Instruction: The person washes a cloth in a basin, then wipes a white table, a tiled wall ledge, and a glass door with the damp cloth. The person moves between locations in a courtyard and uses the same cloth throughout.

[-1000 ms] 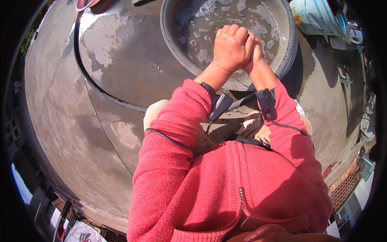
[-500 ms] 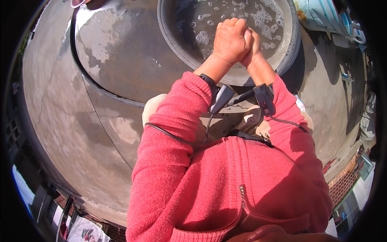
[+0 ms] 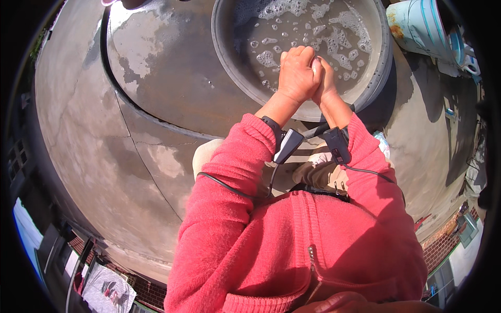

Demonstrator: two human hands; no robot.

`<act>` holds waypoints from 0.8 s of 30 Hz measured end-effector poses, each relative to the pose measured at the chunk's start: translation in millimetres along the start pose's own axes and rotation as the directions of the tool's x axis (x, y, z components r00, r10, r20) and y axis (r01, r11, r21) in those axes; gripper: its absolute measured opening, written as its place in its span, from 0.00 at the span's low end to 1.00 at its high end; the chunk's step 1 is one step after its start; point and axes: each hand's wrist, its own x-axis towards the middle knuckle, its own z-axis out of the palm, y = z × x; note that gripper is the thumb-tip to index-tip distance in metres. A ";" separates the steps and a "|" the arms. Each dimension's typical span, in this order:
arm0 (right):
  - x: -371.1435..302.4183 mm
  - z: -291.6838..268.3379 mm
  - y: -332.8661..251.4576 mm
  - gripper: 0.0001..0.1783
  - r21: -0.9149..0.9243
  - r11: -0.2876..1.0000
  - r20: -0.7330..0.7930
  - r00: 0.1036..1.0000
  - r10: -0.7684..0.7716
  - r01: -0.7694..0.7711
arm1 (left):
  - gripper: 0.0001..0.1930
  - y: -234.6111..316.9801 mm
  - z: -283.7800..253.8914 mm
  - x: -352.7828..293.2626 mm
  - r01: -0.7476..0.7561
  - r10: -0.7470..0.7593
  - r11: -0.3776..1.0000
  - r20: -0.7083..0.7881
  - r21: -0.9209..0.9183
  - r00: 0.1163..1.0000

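Observation:
My left hand (image 3: pixel 295 76) and my right hand (image 3: pixel 325 79) are pressed together over the near part of a large round grey basin (image 3: pixel 229 68). The fingers of both are closed, and whatever lies between the palms is hidden. Murky water with patches of foam (image 3: pixel 336 39) fills the basin below them. Each wrist bears a strapped device: a grey and black box (image 3: pixel 288 146) on the left, a black box (image 3: pixel 337 146) on the right. Thin cables run from these along the pink sleeves.
A dark hose (image 3: pixel 122 95) curves over the wet concrete floor (image 3: pixel 172 78) left of the basin. To the basin's right, a pale blue bucket (image 3: pixel 417 26) with rust marks lies on its side. My shoe (image 3: pixel 319 161) stands close in front of the basin.
Both hands, still pressed together, have come slightly nearer to me over the basin. The whole view has shifted a little, so more of the foamy water shows.

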 end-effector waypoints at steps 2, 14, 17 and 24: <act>-16.0 -1.7 -4.6 0.14 -0.058 0.994 -0.098 0.992 0.082 -0.088 | 0.08 16.9 -6.3 -7.3 0.052 -0.052 0.998 0.000 -0.019 0.999; -141.8 94.6 -172.1 0.31 -0.373 0.900 -0.061 0.974 0.217 -0.223 | 0.36 156.1 -104.2 31.7 0.581 -0.520 0.507 0.311 -0.637 0.796; -193.3 128.6 -216.2 0.31 -0.396 0.878 -0.056 0.961 0.270 -0.270 | 0.47 211.9 -172.0 45.0 0.674 -0.426 0.474 0.522 -0.567 0.739; -320.3 178.1 -338.6 0.25 -0.270 0.925 0.044 0.956 0.289 -0.267 | 0.46 253.5 -402.3 29.0 0.791 -0.710 0.454 0.371 -0.410 0.599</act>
